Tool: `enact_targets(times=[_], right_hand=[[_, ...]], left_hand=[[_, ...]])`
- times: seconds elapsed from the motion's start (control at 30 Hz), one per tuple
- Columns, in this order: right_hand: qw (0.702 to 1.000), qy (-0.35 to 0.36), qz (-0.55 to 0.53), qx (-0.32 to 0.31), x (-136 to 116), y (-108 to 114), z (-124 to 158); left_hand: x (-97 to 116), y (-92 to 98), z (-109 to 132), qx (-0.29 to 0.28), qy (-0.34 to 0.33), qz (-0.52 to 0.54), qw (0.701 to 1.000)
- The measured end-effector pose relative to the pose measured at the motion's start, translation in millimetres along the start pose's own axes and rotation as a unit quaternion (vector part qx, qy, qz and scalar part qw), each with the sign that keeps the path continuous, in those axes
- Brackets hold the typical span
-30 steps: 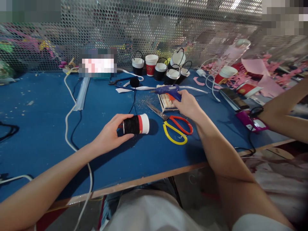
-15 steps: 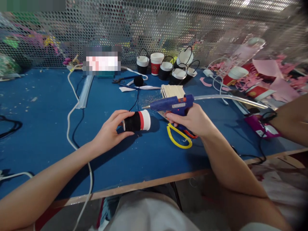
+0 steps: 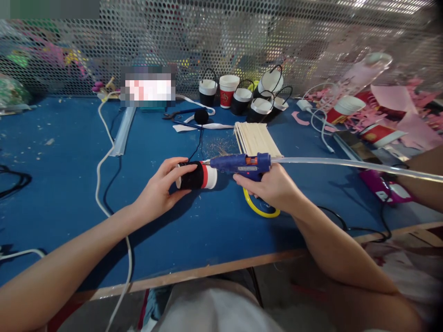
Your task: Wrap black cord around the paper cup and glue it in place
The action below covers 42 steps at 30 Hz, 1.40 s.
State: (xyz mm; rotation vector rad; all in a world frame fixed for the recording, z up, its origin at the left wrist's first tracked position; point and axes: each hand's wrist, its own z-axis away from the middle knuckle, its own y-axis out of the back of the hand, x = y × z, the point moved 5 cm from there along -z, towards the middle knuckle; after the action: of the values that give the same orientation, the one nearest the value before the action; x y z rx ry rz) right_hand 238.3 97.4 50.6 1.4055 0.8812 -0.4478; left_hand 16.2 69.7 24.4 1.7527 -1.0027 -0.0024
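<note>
A paper cup, wrapped in black yarn at one end and showing a red band and a white end, is held on its side near the middle of the blue desk. It is gripped by the left hand, with the fingers laid over the top of the yarn and the thumb underneath; the white end is pointed to the right. A blue glue gun is grasped by the right hand, and its nozzle is brought to the upper side of the cup, by the border between yarn and red band. Whether the yarn is actually touched by the tip cannot be told with certainty. From the back of the gun a long clear glue stick is extended to the right. The cup is joined by a thin strand to a black yarn ball, set near the pliers. Scissors are partly covered by the right hand, and pale sticks are laid just beyond the gun. Farther back, black-wrapped cups with looped handles are grouped around red-and-white cups.
</note>
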Motion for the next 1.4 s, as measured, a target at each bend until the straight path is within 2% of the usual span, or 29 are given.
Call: enact_targets(times=[0.3,0.67,0.77,0.9,1.07,1.23,1.4], right_hand=[[0.997,0.069,0.014,0.021,-10.7,2.9,2.4],[0.997,0.074,0.036,0.013,-8.3,1.1,3.0],[0.996,0.072,0.047,0.022,-10.1,3.5,5.2],[0.995,0.071,0.055,0.034,-14.6,4.8,7.6],[0.991,0.046,0.126,0.026,-9.2,4.4,9.3],[0.954,0.184,0.235,-0.031,-11.0,1.9,15.1],[0.91,0.259,0.321,-0.047,-18.8,-1.8,20.1]], left_hand=[[0.6,1.1,0.1,0.003,-0.005,0.011,1.0],[3.2,1.2,-0.6,0.0,-0.008,0.007,1.0],[1.5,2.1,-0.3,0.004,0.003,0.038,0.999],[-4.5,1.1,0.3,0.005,0.055,0.115,0.992],[-9.8,-1.2,1.4,0.013,0.097,0.203,0.974],[-13.8,-2.3,2.3,0.015,0.133,0.23,0.964],[-17.7,-3.8,2.2,0.01,0.178,0.24,0.954]])
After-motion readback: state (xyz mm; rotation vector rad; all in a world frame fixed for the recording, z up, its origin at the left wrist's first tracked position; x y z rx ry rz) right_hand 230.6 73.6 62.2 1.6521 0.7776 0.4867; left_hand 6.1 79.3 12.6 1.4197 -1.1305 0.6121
